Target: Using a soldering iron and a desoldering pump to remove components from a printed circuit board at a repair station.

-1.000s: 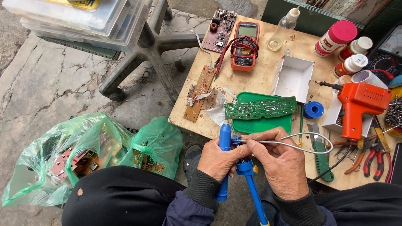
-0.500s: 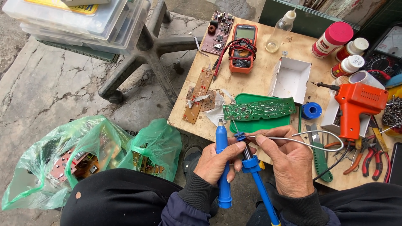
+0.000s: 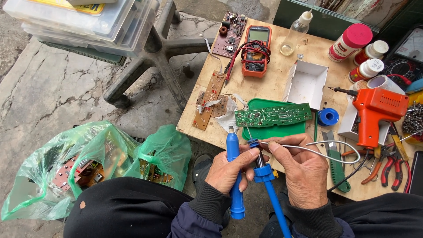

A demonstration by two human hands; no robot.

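Two blue tools and a wire held at the table's near edge

The left hand (image 3: 229, 169) has its fingers clamped on a blue desoldering pump (image 3: 234, 176); the right hand (image 3: 304, 174) grips a blue soldering iron (image 3: 269, 185) and pinches solder wire (image 3: 326, 154). Just beyond lies a green circuit board (image 3: 273, 115) on a green lid (image 3: 273, 131), then an orange solder gun (image 3: 374, 112), a white box (image 3: 306, 83) and a multimeter (image 3: 255, 50), on a wooden table (image 3: 282, 66) over cracked concrete floor (image 3: 48, 97).

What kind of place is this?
Probably an outdoor electronics repair spot: a small wooden table on cracked concrete, with a green circuit board, a multimeter and an orange soldering gun.
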